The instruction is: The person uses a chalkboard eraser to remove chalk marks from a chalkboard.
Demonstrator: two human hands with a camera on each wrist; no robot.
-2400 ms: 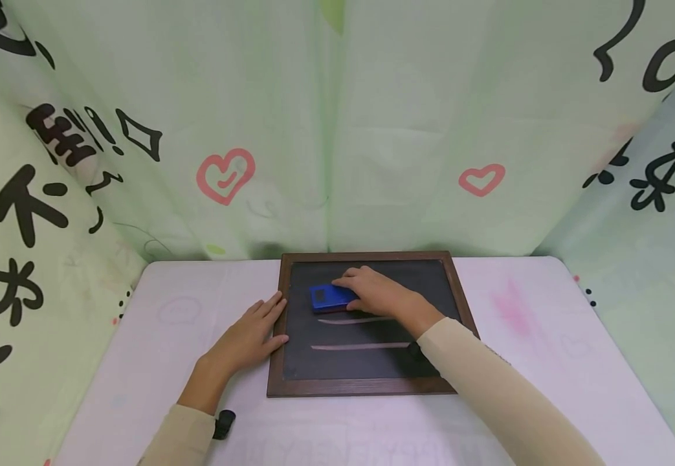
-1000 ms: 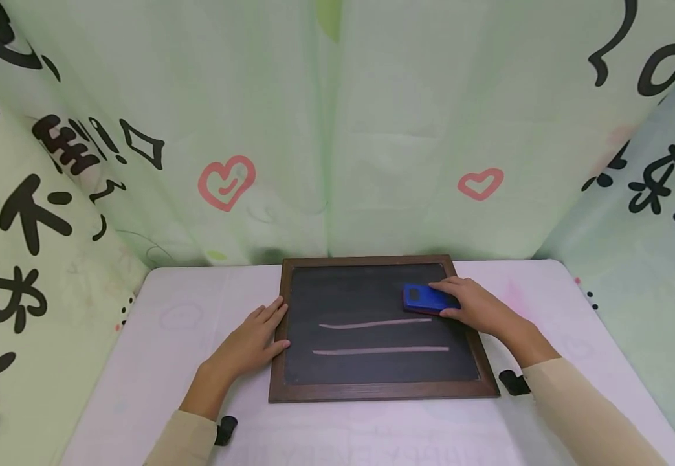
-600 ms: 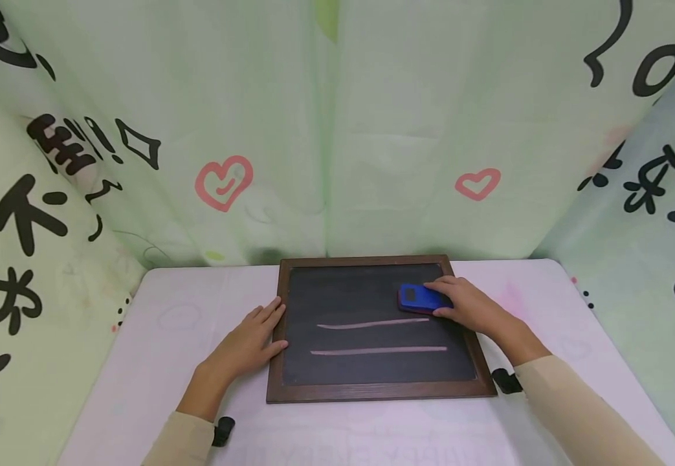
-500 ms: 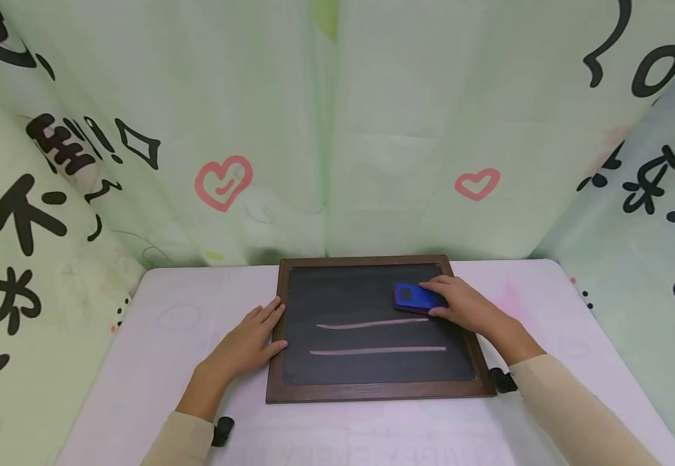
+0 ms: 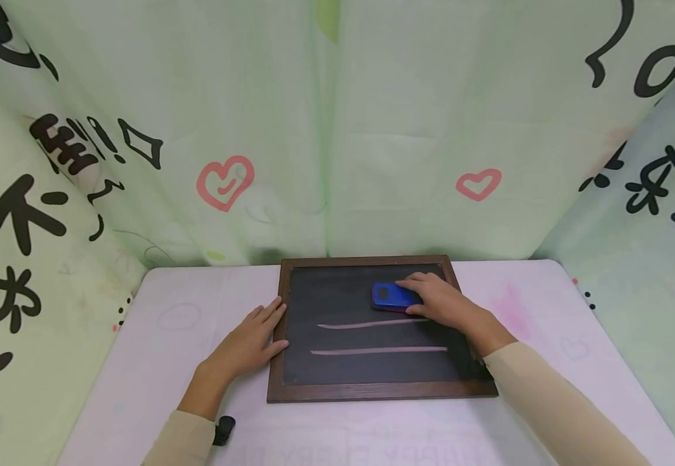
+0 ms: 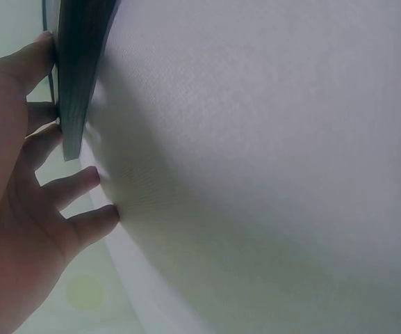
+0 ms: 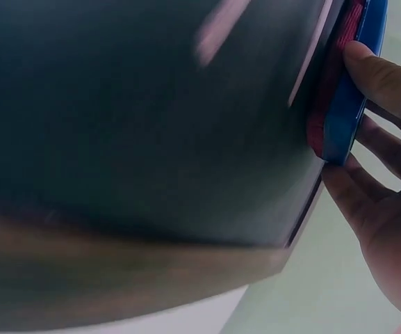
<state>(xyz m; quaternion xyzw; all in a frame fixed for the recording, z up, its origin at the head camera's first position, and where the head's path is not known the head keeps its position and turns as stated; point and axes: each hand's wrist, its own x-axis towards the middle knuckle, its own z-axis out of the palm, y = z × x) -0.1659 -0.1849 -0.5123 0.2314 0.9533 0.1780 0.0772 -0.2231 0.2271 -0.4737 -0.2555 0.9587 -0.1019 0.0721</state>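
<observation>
A dark chalkboard with a brown wooden frame (image 5: 276, 362) lies flat on the white table. Two pale chalk lines (image 5: 372, 322) cross its lower half. My right hand (image 5: 439, 304) grips a blue eraser (image 5: 389, 296) and presses it on the board's upper part, just above the upper line. In the right wrist view the eraser (image 7: 353, 104) shows a red felt underside against the board (image 7: 137, 125), with my thumb and fingers around it. My left hand (image 5: 250, 340) lies flat with straight fingers against the frame's left edge. The left wrist view shows those fingers (image 6: 33, 139) touching the frame (image 6: 78, 69).
The white table (image 5: 156, 362) carries faint pink smudges (image 5: 509, 307) to the right of the board. Green printed curtains (image 5: 337, 129) close in the back and both sides. Cream sleeves cover both forearms.
My right hand slid the eraser from the board's left side to its right edge, then back leftward toward the middle of the upper part. My left hand stayed in place.
</observation>
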